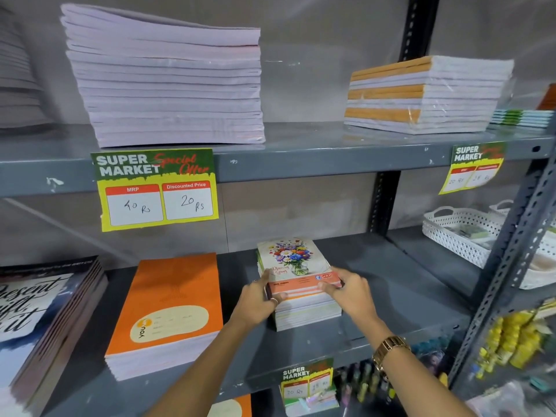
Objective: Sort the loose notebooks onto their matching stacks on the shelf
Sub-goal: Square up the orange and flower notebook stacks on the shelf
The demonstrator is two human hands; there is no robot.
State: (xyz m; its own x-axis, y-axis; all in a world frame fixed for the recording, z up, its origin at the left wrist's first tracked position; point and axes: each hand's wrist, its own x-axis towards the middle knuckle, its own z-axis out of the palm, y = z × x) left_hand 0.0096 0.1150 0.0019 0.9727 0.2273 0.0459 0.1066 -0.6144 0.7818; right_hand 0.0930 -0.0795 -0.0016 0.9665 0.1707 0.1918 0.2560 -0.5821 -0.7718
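A flower-cover notebook lies on top of a small stack of notebooks in the middle of the lower shelf. My left hand grips the near left edge of the top notebooks, thumb on the cover. My right hand holds the near right edge of the same notebooks. An orange notebook stack sits to the left of it. A dark-cover stack with script lettering lies at the far left.
On the upper shelf stand a tall pale stack and a plastic-wrapped orange-spined stack. Price tags hang from the shelf edge. A white perforated basket sits right, behind a grey upright post.
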